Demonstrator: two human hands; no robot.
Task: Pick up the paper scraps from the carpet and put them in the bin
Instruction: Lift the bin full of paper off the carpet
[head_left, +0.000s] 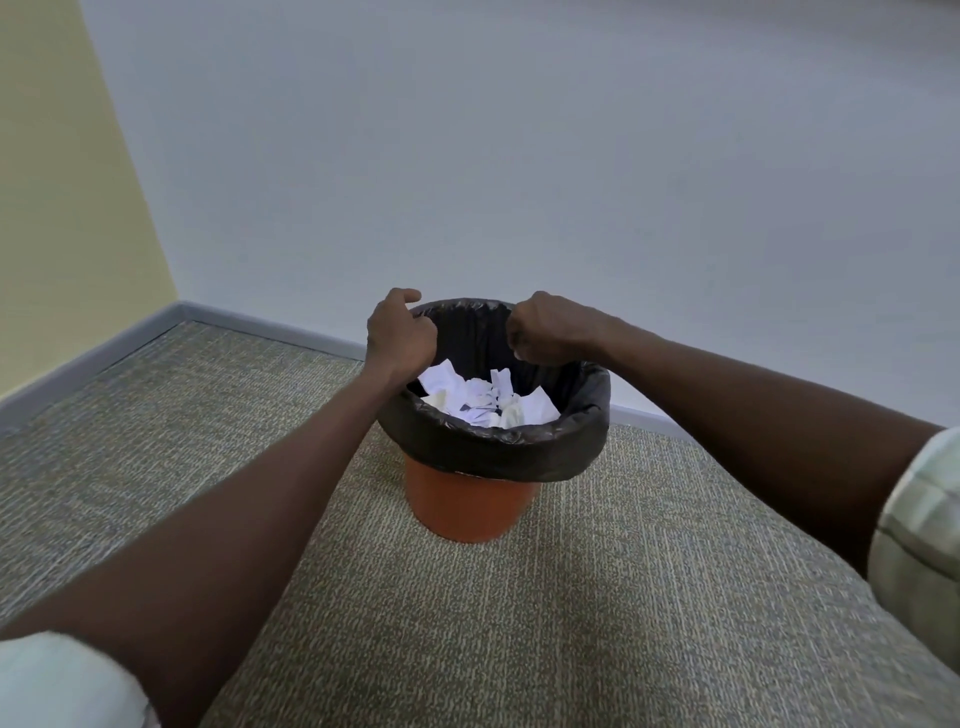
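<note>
bin (470, 506) on carpet (623, 597) | wall (467, 156) behind | scraps (483, 397) inside

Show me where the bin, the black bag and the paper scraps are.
bin (467, 512): head view, on its orange wall.
black bag (498, 449): head view, on the folded-over front edge.
paper scraps (483, 400): head view, on the white pile inside.

no readable text, label or number anywhere.
</note>
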